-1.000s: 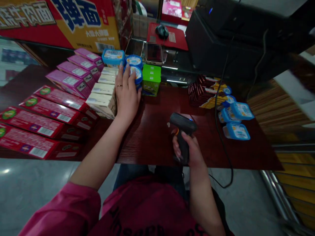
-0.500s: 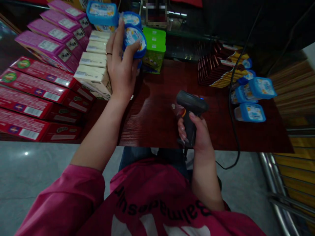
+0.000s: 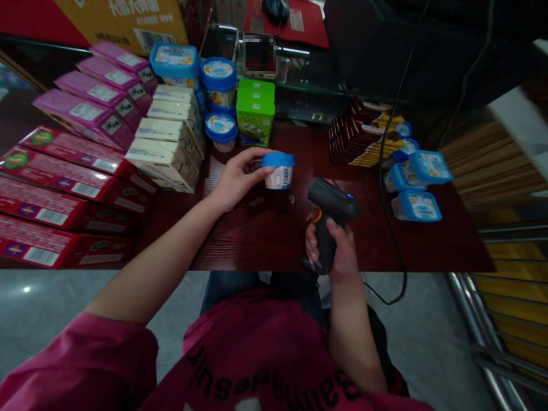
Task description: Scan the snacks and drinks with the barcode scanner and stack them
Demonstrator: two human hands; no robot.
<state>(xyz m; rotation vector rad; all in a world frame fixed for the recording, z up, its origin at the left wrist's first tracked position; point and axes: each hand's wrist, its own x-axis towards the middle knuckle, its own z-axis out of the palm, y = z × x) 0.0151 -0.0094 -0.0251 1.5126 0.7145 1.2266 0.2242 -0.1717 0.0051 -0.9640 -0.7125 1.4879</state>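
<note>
My left hand (image 3: 234, 177) grips a small round tub with a blue lid (image 3: 278, 169), held just above the dark red counter (image 3: 265, 234) with its barcode label facing the scanner. My right hand (image 3: 331, 251) is wrapped round the handle of a black barcode scanner (image 3: 331, 206), whose head sits just right of the tub and shows a small blue light. Two more blue-lidded tubs (image 3: 220, 128) stand behind, next to cream boxes (image 3: 165, 145) and a green box (image 3: 256, 111).
Red boxes (image 3: 64, 188) and pink boxes (image 3: 94, 94) fill the left of the counter. Dark chocolate bars (image 3: 355, 137) and flat blue-lidded packs (image 3: 417, 185) lie at the right. The scanner's cable (image 3: 387, 188) crosses the counter. A black monitor (image 3: 385, 40) stands behind.
My left hand lifted a blue-lidded tub off the stack at the back and brought it down and right, in front of the scanner. The right hand stayed on the scanner.
</note>
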